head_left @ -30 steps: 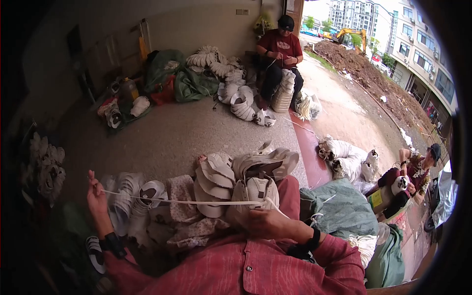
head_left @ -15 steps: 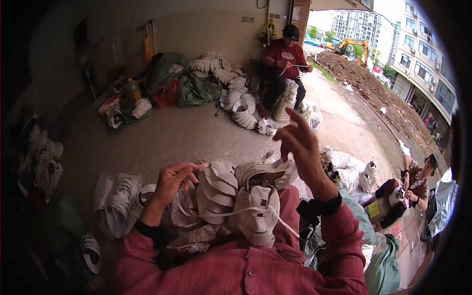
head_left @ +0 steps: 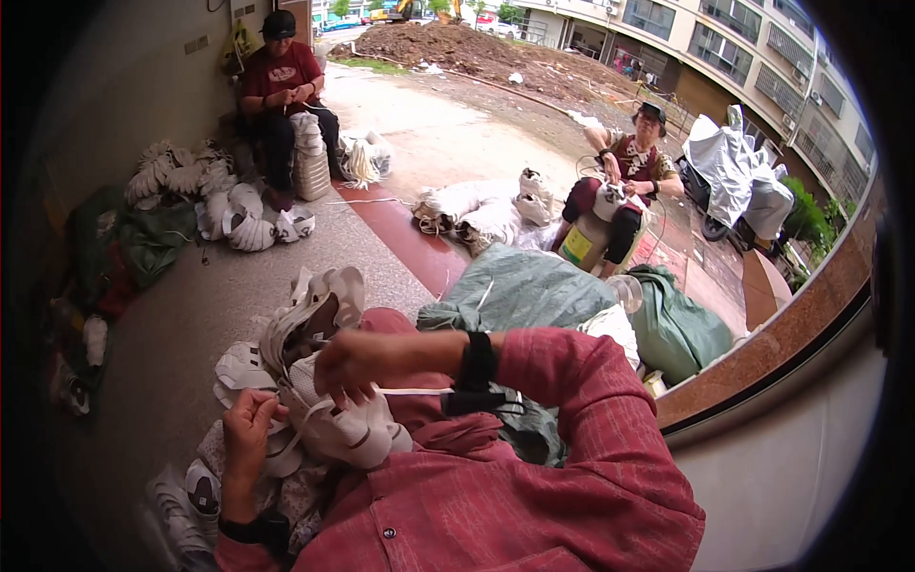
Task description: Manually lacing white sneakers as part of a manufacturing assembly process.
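On my lap lies a white shoe upper, its opening turned away from me. My right hand reaches across its top with the fingers curled down; what they hold, if anything, is hidden. My left hand is beside the upper's left side, thumb and fingers pinched together on something too small to make out. A white shoelace runs out from the upper to the right, below my right wrist. More nested white uppers lean against it on the far side, over my knees.
Green sacks lie to my right, near a wall edge. Two seated people, one in a dark red shirt and one in a vest, handle white uppers and laces. Bundled uppers lie between them; others lie at lower left.
My view has swung to the right. My right hand has come down from its raised position onto the upper. My left hand's fingers have drawn together beside it.
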A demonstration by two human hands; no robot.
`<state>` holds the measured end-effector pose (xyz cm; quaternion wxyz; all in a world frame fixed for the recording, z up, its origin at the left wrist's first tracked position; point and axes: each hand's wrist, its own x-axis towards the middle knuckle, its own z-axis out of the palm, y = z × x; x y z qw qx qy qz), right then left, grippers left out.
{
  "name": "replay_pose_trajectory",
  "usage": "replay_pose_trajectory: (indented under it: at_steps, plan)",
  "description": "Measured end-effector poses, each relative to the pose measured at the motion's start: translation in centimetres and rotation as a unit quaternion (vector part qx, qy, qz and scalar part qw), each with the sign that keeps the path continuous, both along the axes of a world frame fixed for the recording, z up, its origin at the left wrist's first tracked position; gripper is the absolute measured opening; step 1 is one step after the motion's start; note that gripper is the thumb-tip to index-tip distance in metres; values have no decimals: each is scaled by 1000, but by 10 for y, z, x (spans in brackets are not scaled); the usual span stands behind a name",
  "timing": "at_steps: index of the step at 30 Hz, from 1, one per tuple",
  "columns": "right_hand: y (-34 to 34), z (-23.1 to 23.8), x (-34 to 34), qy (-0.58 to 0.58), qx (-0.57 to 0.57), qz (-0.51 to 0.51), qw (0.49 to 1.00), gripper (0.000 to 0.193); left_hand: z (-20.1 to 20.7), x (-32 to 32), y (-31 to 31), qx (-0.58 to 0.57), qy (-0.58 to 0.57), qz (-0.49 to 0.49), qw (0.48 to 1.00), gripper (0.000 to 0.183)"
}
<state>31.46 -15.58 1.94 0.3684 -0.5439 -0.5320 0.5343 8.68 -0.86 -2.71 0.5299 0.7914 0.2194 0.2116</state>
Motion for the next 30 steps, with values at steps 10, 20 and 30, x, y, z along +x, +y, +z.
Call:
replay_pose_trajectory:
  at_steps: [10, 20, 30]
  plan:
    - [32, 141, 93, 239, 365, -349, 829, 16, -14, 12, -6, -43, -17, -20, 999, 12]
    - [-24, 8, 46, 123, 95, -250, 956, 18, -18, 10, -16, -127, -4, -53, 991, 15]
    - [-48, -4, 116, 202, 67, -354, 911, 58, -32, 14, -8, -152, -49, -48, 986, 12]
